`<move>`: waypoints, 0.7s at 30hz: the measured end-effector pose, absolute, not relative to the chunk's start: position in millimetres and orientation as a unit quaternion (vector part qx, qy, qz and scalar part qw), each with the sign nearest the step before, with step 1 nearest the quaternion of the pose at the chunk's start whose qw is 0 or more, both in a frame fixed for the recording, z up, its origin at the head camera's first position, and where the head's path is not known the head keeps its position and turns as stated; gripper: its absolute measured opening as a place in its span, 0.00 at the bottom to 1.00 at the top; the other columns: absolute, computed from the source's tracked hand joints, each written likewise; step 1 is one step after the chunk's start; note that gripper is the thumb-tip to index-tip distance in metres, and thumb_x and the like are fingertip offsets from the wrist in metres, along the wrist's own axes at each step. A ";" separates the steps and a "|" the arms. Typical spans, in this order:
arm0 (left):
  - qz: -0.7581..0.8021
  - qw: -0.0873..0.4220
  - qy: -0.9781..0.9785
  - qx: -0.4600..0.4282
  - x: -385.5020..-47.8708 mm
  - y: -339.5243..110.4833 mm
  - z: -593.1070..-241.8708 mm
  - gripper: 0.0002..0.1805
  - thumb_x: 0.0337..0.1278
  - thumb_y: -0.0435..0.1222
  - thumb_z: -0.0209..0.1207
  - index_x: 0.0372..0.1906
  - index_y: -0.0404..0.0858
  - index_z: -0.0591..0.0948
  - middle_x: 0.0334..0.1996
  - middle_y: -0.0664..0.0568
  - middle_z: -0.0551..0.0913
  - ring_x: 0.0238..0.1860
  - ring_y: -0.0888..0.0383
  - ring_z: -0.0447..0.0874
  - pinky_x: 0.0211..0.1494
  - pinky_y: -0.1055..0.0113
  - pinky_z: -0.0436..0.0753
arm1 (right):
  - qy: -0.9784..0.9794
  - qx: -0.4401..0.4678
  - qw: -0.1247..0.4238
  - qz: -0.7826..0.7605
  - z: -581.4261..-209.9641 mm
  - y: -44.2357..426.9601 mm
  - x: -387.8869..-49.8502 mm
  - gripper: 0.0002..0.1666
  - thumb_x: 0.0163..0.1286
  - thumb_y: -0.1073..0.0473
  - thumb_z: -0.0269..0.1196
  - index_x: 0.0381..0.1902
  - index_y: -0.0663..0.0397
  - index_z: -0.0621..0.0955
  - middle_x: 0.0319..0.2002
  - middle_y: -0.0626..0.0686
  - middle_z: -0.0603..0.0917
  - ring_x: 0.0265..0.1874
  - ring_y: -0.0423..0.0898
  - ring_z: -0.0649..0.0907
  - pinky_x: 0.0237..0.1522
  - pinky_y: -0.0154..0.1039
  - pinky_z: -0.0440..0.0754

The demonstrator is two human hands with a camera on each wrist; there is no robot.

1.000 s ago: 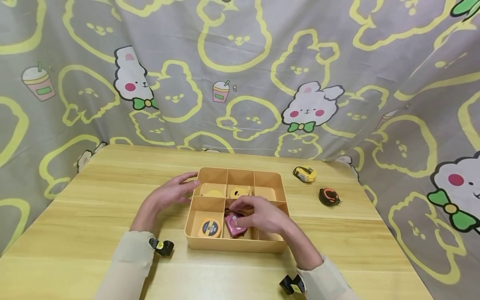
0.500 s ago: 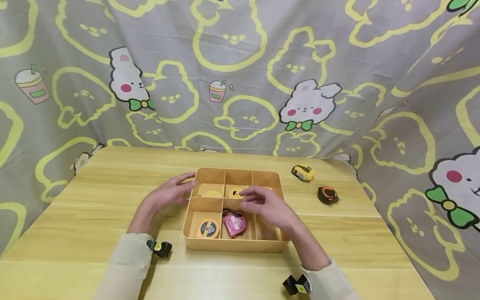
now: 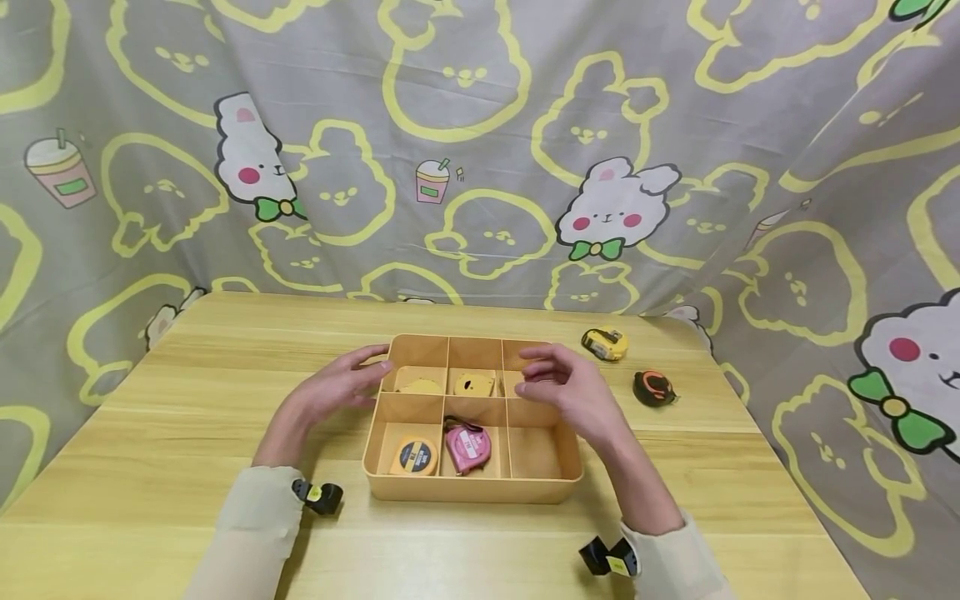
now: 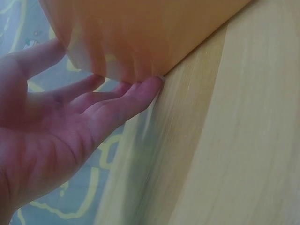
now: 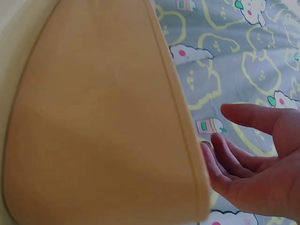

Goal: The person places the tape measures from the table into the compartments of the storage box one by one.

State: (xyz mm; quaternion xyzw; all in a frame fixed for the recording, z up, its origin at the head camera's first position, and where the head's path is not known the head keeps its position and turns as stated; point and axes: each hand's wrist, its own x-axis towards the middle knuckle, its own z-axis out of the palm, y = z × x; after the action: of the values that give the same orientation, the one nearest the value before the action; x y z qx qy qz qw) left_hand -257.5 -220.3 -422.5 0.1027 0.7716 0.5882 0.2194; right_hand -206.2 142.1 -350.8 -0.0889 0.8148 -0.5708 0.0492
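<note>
A tan box (image 3: 472, 490) with six-part dividers stands on the table. Inside its front middle compartment lies a pink tape measure (image 3: 468, 448) with a dark strap. An orange tape measure (image 3: 417, 457) with a dark label sits front left. Two yellow rounded things, one back left (image 3: 422, 387) and one back middle (image 3: 474, 384), are partly hidden by the divider. My left hand (image 3: 341, 387) has its fingers against the box's left wall, as the left wrist view (image 4: 70, 112) also shows. Above the back right compartment hovers my right hand (image 3: 577, 396), fingers loosely bent, holding nothing.
Right of the box, a yellow tape measure (image 3: 605, 343) lies toward the back of the table, with a black and orange tape measure (image 3: 654, 388) nearer. A patterned grey curtain (image 3: 495, 167) hangs behind the wooden table (image 3: 225, 375).
My right hand has let go of the pink tape measure, which stays in the front middle compartment, and has moved right and back. The left hand stays at the box's side.
</note>
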 end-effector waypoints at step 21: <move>0.600 0.221 0.763 0.096 -257.3 -219.2 -423.0 0.42 0.77 0.52 0.50 0.82 0.38 0.47 0.78 0.31 0.54 0.78 0.30 0.52 0.76 0.39 0.66 | 0.849 0.023 -0.119 -0.514 -343.6 209.9 -220.5 0.23 0.67 0.52 0.71 0.57 0.52 0.83 0.39 0.45 0.87 0.41 0.34 0.84 0.44 0.31 0.78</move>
State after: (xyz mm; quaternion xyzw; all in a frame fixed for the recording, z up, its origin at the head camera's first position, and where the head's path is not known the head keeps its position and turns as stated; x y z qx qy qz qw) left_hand -257.3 -219.2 -423.0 0.0964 0.7627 0.5999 0.2215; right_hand -220.5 209.9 -343.6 0.0229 0.8493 -0.5136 -0.1194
